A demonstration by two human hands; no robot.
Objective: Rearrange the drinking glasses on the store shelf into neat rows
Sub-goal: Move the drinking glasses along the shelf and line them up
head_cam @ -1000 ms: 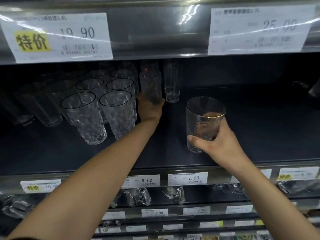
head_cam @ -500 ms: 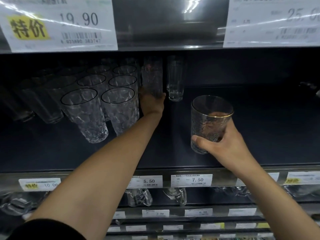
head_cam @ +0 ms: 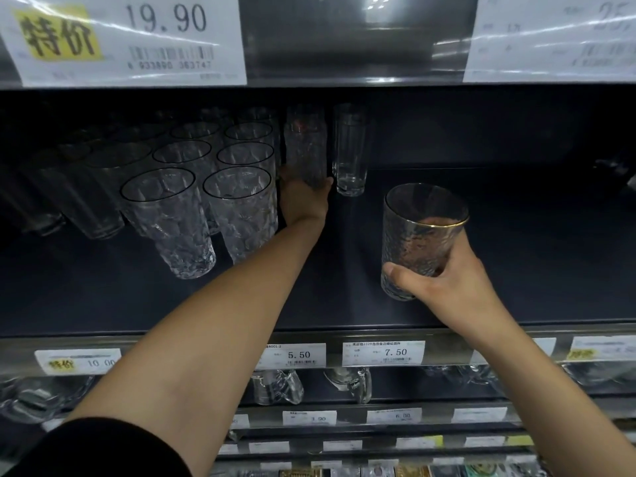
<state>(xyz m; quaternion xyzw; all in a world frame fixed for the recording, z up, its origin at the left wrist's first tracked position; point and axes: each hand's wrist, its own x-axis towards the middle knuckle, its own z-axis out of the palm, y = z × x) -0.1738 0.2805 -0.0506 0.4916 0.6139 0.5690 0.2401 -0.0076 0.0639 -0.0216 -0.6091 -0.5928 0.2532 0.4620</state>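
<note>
Rows of faceted glasses [head_cam: 179, 222] fill the left of the dark shelf [head_cam: 499, 270]. Toward the front, the right hand [head_cam: 447, 287] wraps the lower half of an upright gold-rimmed glass [head_cam: 421, 232]. Farther back, the left hand [head_cam: 304, 201] grips the base of a tall textured glass [head_cam: 304, 146], just beside a slim clear glass [head_cam: 349, 156].

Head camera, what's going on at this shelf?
A person is sorting glasses on a dark shelf. The left hand reaches to the back and grips a tall textured glass, next to a plain glass. The right hand holds a gold-rimmed glass nearer the front. Textured tumblers stand in rows on the left.
</note>
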